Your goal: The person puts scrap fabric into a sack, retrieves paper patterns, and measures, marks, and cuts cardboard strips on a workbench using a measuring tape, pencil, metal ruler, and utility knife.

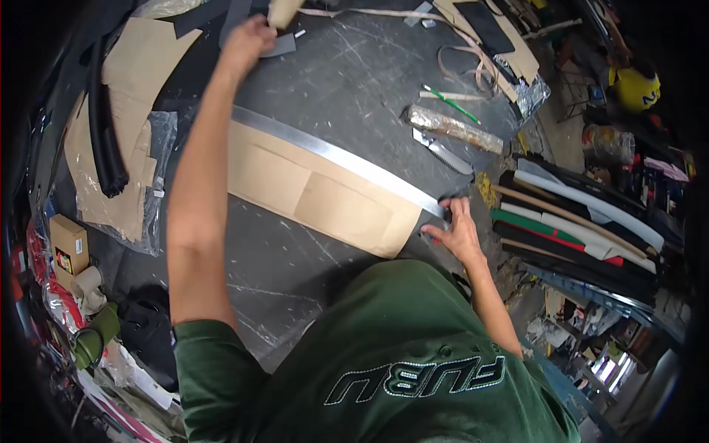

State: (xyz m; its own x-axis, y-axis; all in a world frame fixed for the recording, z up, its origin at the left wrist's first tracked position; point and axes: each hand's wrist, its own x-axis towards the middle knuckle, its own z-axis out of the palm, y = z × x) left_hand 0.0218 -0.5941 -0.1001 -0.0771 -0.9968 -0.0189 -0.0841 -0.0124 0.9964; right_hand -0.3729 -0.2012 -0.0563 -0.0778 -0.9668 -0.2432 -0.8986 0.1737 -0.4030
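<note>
Ruler (332,151): lying along the card's (284,173) far edge, presumably for straightness. My right grip (444,218): spreading apart at its right end, seemingly steadying. My left grip (255,37): occupying far left; closure I cannot tell.

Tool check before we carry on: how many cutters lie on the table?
1: the cutter lies between the wrapped bar and the metal straightedge, beyond the right hand. Others may be hidden.

Right hand (459,232) at the end of a metal strip (343,154), left hand (249,44) perhaps on tan material (283,12).
</note>
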